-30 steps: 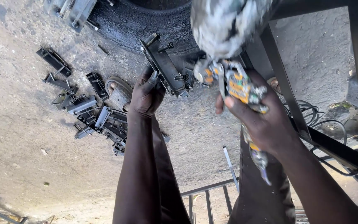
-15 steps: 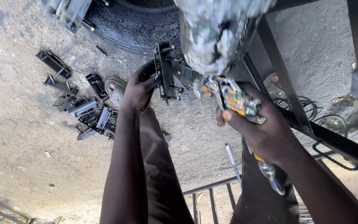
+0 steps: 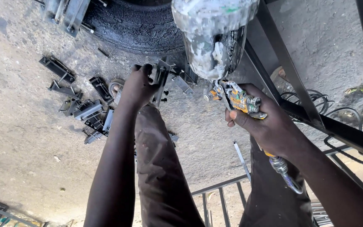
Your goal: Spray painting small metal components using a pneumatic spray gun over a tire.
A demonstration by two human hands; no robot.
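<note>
Fingers [image 3: 148, 69] of the left hand [image 3: 137, 86]: closed over the edge of a dark, flat metal bracket with small studs [image 3: 161, 80], held edge-on above the concrete floor [image 3: 22, 147], just below the black rubber tyre [image 3: 135, 25] at the floor's top edge.

Fingers [image 3: 236, 120] of the right hand [image 3: 269, 128]: wrapped tight about the grip of a paint-spattered spray gun with orange and yellow body [image 3: 238, 98]. Its large paint-crusted grey cup [image 3: 213, 33] stands above the hand, near the bracket's right side but apart from it. A braided metal hose fitting [image 3: 284, 172] leaves the gun beneath the wrist.

Other items, floor:
- Cluster of dark metal brackets and channel pieces [image 3: 80, 105], lying loose toward the left edge, just left of the left forearm.
- Grey metal angle sections [image 3: 66, 12], at the top edge beside the tyre.
- Thin light-coloured rod [image 3: 241, 155], lying between the person's legs.
- Black coiled cable [image 3: 316, 101], toward the right edge.

Structures:
- Black steel frame of square bars [image 3: 290, 75], slanting across the right side, behind the right hand.
- Grey barred metal grille [image 3: 219, 197], at the bottom edge.

Clothing: dark brown stained trousers [image 3: 160, 168], below both arms.
</note>
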